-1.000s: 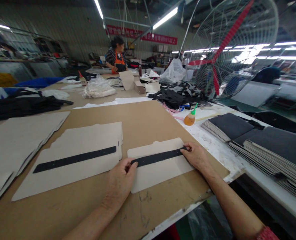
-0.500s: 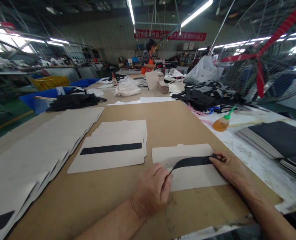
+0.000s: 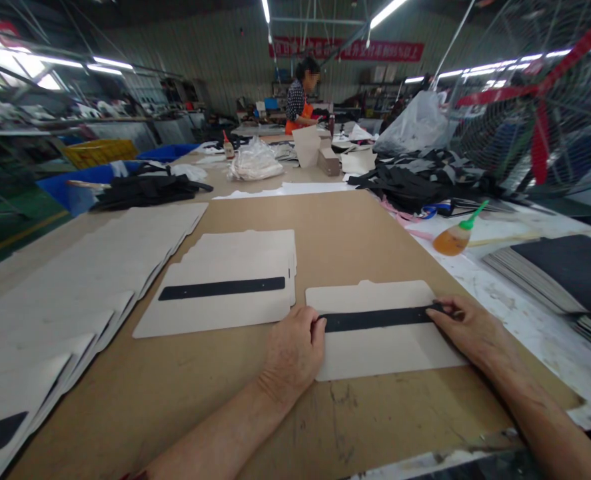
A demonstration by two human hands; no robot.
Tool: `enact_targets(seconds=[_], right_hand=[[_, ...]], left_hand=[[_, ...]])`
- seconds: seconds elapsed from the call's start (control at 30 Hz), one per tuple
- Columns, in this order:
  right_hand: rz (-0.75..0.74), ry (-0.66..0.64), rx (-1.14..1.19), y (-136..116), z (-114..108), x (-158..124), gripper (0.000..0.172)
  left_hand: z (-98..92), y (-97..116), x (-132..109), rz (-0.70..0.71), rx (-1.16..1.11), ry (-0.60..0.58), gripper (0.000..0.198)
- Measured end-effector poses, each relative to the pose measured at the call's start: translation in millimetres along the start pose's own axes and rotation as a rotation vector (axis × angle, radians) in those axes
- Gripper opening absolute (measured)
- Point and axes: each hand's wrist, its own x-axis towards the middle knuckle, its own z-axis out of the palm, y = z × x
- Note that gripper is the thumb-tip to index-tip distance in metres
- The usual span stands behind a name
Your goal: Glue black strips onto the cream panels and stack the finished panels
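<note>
A black strip (image 3: 378,319) stretches straight across a pale board panel (image 3: 390,353) on the brown work surface. My left hand (image 3: 298,347) pinches the strip's left end at the panel's left edge. At the other end, my right hand (image 3: 458,323) grips the strip between thumb and fingers near the panel's right edge. To the left lies a small stack of pale panels (image 3: 215,320), its front one bearing a black strip (image 3: 222,289) laid flat.
Overlapping pale panels (image 3: 100,267) cover the table's left side. On the right are a glue bottle (image 3: 452,240) with a green nozzle, stacked black boards (image 3: 565,270) and a heap of black strips (image 3: 420,183). A fan (image 3: 540,93) stands beyond; a person (image 3: 300,100) works farther back.
My left hand has moved left and away from me, drawing the curved, lifted strip out straight across the panel. My right hand keeps its end. The view has shifted slightly.
</note>
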Motion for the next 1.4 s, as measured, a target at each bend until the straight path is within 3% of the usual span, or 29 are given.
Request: enact_targets(seconds=[0.3, 0.67, 0.73, 0.83, 0.97, 1.1, 1.27, 1.4], right_hand=[[0.044, -0.010, 0.011, -11.0, -3.6, -3.2, 0.046], [-0.009, 0.016, -0.003, -6.1, -2.0, -3.7, 0.043], [-0.021, 0.024, -0.004, -6.8, -1.9, -3.7, 0.038], [-0.042, 0.032, -0.021, -8.9, -3.2, -4.8, 0.032], [-0.086, 0.039, -0.046, -12.0, -5.3, -7.2, 0.029], [-0.134, 0.005, -0.049, -12.1, -5.6, -11.3, 0.019], [-0.375, -0.020, -0.078, -9.0, -2.8, -20.1, 0.023], [-0.496, -0.052, -0.261, -16.0, -7.5, -31.7, 0.032]], left_hand=[[-1.3, 1.4, 2.4, -0.042, 0.055, -0.040, 0.013], [-1.0, 3.1, 2.4, -0.030, 0.127, -0.053, 0.013], [-1.2, 4.0, 2.0, -0.035, 0.132, -0.055, 0.005], [-1.3, 3.9, 0.8, -0.035, 0.141, -0.023, 0.023], [0.8, -0.9, 0.3, 0.179, 0.197, -0.007, 0.027], [4.1, -5.8, 1.4, 0.391, 0.283, -0.099, 0.042], [3.6, -6.1, 1.3, 0.440, 0.316, -0.122, 0.043], [-0.5, -3.2, 0.5, 0.456, 0.341, -0.130, 0.044]])
